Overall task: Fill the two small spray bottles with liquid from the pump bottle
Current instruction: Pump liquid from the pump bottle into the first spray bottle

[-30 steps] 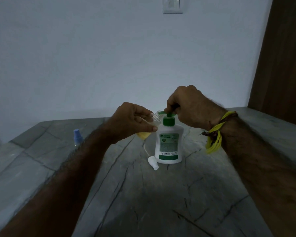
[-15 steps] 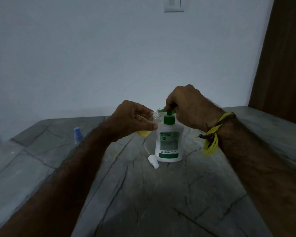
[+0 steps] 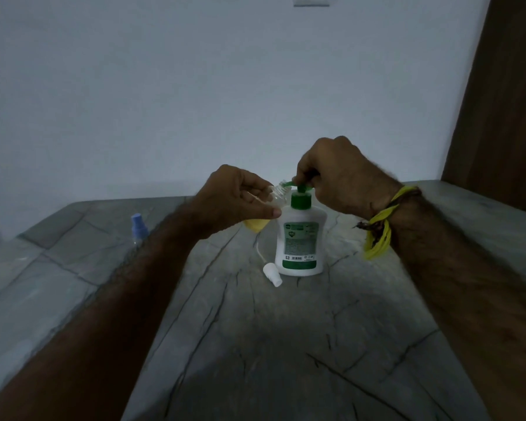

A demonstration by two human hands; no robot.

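The left hand [image 3: 234, 202] clamps a tilted small spray bottle [image 3: 257, 221], its open neck at the green spout of the upright pump bottle [image 3: 299, 235], whose pump head the right hand [image 3: 340, 174] grips, just right.

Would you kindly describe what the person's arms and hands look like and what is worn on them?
Both forearms are bare and hairy, with no sleeves in view. The right wrist carries a bunch of yellow threads with a darker brown cord tied alongside them. The left hand and right hand wear no gloves, and no rings show.
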